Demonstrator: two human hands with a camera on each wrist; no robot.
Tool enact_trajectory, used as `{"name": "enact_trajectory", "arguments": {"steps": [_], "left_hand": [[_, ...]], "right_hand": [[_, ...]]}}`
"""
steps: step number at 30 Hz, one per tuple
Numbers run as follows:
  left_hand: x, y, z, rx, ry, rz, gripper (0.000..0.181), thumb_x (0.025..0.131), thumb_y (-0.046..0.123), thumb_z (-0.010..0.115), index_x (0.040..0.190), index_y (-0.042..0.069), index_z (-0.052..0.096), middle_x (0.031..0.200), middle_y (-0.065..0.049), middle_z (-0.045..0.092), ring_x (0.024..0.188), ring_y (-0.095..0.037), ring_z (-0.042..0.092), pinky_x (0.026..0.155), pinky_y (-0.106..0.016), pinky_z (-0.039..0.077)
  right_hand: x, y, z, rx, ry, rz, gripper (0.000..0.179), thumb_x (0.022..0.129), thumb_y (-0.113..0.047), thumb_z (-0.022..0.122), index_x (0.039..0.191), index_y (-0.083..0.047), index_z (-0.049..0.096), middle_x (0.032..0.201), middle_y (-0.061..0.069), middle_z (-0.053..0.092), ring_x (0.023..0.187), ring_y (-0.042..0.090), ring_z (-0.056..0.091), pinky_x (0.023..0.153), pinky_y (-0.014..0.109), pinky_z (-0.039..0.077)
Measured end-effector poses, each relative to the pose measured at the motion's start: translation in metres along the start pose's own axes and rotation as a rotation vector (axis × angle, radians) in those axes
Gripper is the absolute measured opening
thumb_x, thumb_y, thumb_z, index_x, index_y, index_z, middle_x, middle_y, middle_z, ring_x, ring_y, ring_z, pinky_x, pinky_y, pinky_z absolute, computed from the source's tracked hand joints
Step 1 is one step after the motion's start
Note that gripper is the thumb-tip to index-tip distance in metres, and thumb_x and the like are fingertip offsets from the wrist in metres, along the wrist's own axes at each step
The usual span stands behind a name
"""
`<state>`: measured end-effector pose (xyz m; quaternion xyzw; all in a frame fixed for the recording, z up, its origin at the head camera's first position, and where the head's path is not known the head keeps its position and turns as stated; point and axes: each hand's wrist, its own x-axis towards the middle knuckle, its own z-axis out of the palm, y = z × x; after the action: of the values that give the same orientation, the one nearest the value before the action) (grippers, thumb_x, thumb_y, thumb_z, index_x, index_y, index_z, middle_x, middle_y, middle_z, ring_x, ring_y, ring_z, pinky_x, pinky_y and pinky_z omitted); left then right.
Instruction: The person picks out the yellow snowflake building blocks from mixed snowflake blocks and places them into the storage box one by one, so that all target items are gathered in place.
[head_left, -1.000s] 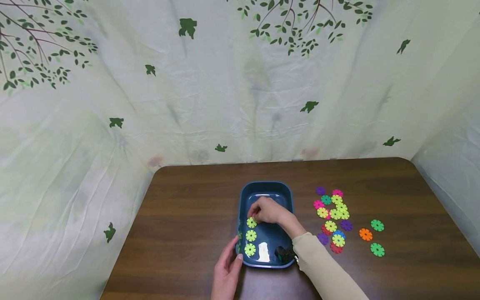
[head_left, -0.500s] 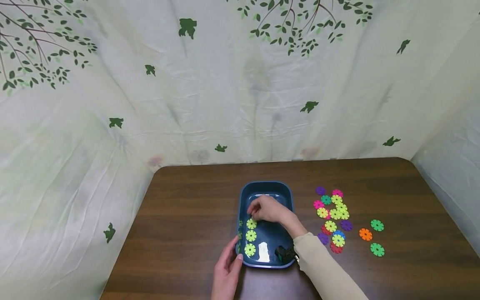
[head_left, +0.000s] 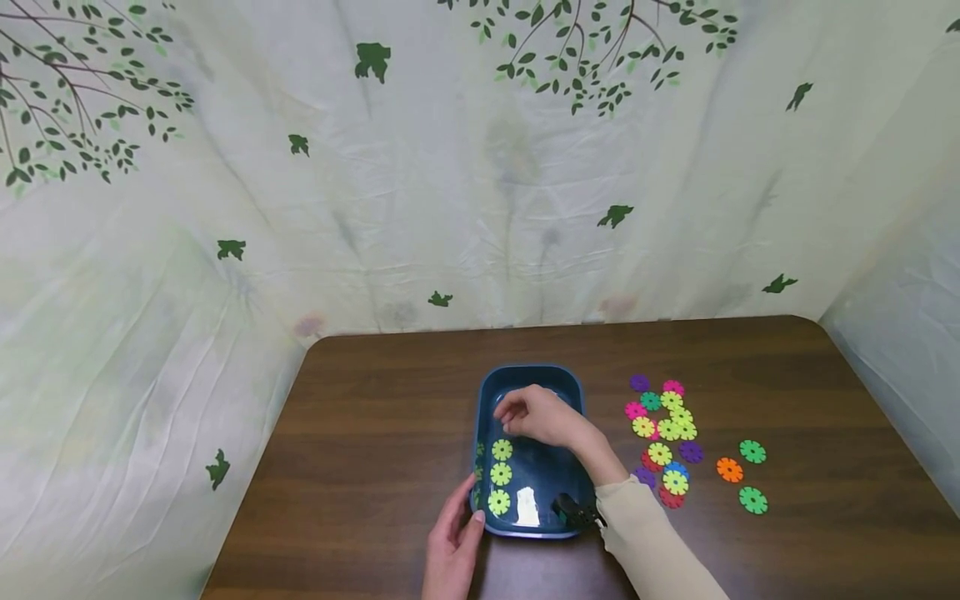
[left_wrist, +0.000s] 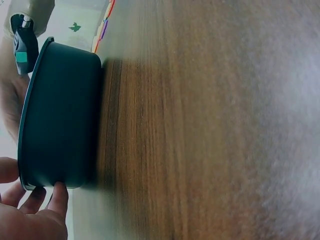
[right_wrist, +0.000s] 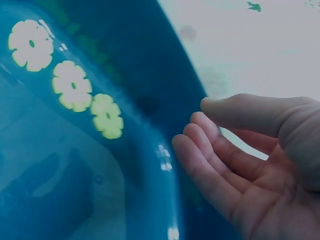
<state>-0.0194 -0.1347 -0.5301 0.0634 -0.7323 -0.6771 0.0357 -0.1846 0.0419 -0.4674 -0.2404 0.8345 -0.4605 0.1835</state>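
Observation:
Three yellow-green notched plastic discs, shaped like flowers, lie in a row along the left side of the blue tray: the near disc, the middle disc and the far disc. My right hand hovers over the tray just beyond the far disc. In the right wrist view its thumb and loosely bent fingers are apart, with nothing between them. My left hand holds the tray's near left corner, fingers along the outer wall and thumb at the near edge. In the left wrist view, fingertips touch the tray wall.
A loose cluster of notched discs in several colours, such as a purple disc, lies right of the tray on the brown table. Farther right lie an orange disc and two green ones. A printed white cloth hangs behind the table.
My right fingertips have let go of the far disc and lifted away, slightly up in the head view. The disc stays in line with the other two. My left hand keeps its place.

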Motion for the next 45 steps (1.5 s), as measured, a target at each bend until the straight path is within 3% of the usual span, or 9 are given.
{"name": "enact_trajectory", "arguments": {"steps": [11,24,39,45], "left_hand": [[0.000,-0.001,0.000,0.003,0.015,-0.024,0.049,0.094,-0.003,0.059,0.141,0.007,0.052,0.144,-0.014,0.050,0.133,-0.031,0.044,0.097,-0.018,0.042],[-0.001,-0.001,0.000,0.011,0.028,0.028,0.047,0.094,-0.003,0.059,0.140,0.004,0.052,0.143,-0.017,0.050,0.132,-0.034,0.044,0.097,-0.018,0.042],[-0.001,0.001,0.001,0.037,0.041,-0.035,0.047,0.094,0.000,0.060,0.140,0.008,0.054,0.143,-0.011,0.051,0.134,-0.027,0.042,0.100,-0.017,0.038],[-0.002,0.001,0.001,0.026,0.030,0.027,0.047,0.095,0.000,0.060,0.140,0.005,0.053,0.143,-0.014,0.051,0.133,-0.030,0.042,0.099,-0.015,0.037]], "right_hand": [[-0.026,-0.008,-0.012,-0.013,0.089,-0.006,0.019,0.092,-0.013,0.070,0.110,-0.010,0.071,0.101,0.002,0.069,0.088,0.015,0.060,0.078,0.032,0.054],[-0.058,-0.004,-0.024,0.000,0.149,0.044,0.022,0.090,-0.018,0.073,0.112,-0.020,0.069,0.107,0.000,0.068,0.093,0.013,0.061,0.079,0.032,0.055],[-0.088,0.015,-0.036,-0.008,0.316,0.042,0.028,0.088,-0.018,0.076,0.115,-0.018,0.068,0.109,0.000,0.068,0.094,0.015,0.063,0.084,0.036,0.056],[-0.101,0.029,-0.036,-0.013,0.311,0.014,0.029,0.089,-0.015,0.074,0.118,-0.013,0.067,0.112,0.005,0.068,0.094,0.015,0.065,0.086,0.041,0.055]]}}
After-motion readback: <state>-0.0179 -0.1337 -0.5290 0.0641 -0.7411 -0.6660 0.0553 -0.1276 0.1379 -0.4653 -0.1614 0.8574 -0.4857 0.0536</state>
